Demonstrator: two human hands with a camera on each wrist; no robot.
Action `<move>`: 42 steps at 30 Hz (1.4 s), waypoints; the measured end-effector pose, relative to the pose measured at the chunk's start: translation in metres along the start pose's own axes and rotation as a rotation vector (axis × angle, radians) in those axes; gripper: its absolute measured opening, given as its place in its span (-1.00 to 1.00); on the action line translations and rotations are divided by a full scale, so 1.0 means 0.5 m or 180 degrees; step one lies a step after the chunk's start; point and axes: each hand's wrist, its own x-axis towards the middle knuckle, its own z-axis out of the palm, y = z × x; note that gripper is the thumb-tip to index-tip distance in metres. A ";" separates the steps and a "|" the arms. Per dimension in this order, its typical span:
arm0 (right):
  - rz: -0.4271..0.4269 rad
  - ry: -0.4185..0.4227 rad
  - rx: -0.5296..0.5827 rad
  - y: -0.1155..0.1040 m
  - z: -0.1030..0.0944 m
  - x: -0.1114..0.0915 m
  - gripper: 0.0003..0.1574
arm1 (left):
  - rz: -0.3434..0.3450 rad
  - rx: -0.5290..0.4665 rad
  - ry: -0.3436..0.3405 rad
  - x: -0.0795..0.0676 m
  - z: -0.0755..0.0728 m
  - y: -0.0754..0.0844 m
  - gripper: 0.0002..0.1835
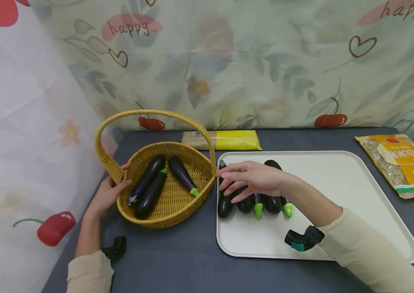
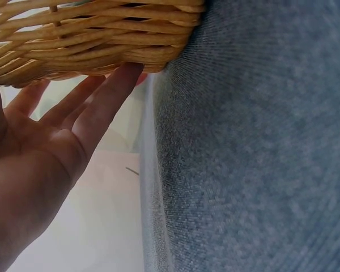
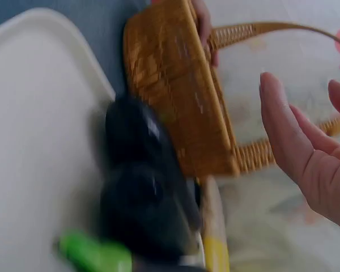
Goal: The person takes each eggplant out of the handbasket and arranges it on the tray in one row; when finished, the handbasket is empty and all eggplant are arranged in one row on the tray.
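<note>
A yellow wicker basket (image 1: 166,221) with a tall hooped handle stands on the left and holds three dark purple eggplants (image 1: 151,194). My left hand (image 1: 104,197) grips its left rim near the foot of the handle, thumb over the edge. In the left wrist view, the fingers (image 2: 105,107) lie against the woven outside. My right hand (image 1: 254,179), its fingers loosely extended and holding nothing, is over a row of several eggplants (image 1: 225,207) at the left side of a white tray (image 1: 338,183). It partly hides them in the head view.
Behind the basket and tray lies a clear and yellow packet (image 1: 237,140). To the tray's right is an orange bag of grain (image 1: 404,162). Patterned curtains (image 1: 265,73) stand along the back and left of the grey-blue tabletop (image 1: 177,260).
</note>
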 end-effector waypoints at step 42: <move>0.0354 0.1474 0.0208 -0.024 0.109 0.298 -0.47 | -0.0102 -0.0027 0.0002 0.001 -0.002 0.000 -0.38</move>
